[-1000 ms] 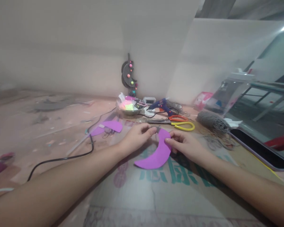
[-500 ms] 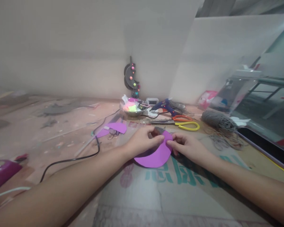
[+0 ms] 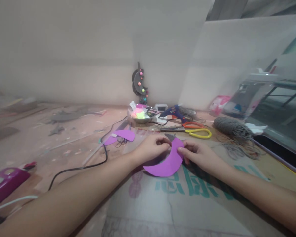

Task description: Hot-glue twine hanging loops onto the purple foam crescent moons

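Note:
A purple foam crescent [image 3: 169,161] lies on a flattened cardboard sheet [image 3: 187,200] with green print. My left hand [image 3: 151,147] is closed, its fingertips pinched at the crescent's upper tip, where a small grey piece [image 3: 171,136] shows. My right hand [image 3: 199,154] grips the crescent's outer right edge between thumb and fingers.
Behind the hands lie yellow-handled scissors [image 3: 198,132], orange scissors [image 3: 191,124], a blue glue gun [image 3: 174,112], a metal bowl of bright pompoms [image 3: 140,116] and grey yarn [image 3: 230,126]. More purple foam pieces [image 3: 120,135] and a black cord [image 3: 88,165] lie left. A magenta object [image 3: 6,181] sits far left.
My left hand moved onto the crescent's top tip and pinched there. The crescent shifted slightly under both hands; my right hand kept its hold on the edge.

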`<state>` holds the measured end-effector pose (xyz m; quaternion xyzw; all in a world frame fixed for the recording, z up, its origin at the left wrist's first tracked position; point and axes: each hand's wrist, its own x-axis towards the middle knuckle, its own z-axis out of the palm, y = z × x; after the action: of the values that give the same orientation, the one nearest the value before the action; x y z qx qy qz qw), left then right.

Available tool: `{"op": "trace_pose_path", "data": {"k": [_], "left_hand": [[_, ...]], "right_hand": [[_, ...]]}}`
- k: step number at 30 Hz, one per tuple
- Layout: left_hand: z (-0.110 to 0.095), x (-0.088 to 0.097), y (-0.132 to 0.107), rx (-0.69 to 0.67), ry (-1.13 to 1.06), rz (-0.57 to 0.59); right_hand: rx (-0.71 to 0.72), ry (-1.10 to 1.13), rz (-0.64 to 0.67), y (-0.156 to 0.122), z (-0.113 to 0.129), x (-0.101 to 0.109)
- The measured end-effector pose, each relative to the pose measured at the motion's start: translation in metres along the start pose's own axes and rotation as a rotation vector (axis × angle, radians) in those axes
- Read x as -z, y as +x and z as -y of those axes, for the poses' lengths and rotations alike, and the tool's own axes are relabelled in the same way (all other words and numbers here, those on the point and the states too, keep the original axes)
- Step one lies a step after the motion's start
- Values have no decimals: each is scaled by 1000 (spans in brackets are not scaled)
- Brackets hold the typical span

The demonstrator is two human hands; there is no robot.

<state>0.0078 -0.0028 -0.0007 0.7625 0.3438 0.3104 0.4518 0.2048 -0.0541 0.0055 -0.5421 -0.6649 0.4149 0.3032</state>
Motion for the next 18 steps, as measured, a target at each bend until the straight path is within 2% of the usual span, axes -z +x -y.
{"op": "trace_pose_path", "data": {"k": [4,10,14,18], "left_hand": [[0,1,1,-96,65,-37],[-2,2,-1,-14,49,-96],[-3,3,-1,-26,105,-131],[-5,3,-2,11,-12,-179]], "right_hand": [[41,48,-39,0,0,2],[112,80,-81,-3,8,3],[98,57,-126,-2,9,4],[93,36,-121,-2,6,4]]}}
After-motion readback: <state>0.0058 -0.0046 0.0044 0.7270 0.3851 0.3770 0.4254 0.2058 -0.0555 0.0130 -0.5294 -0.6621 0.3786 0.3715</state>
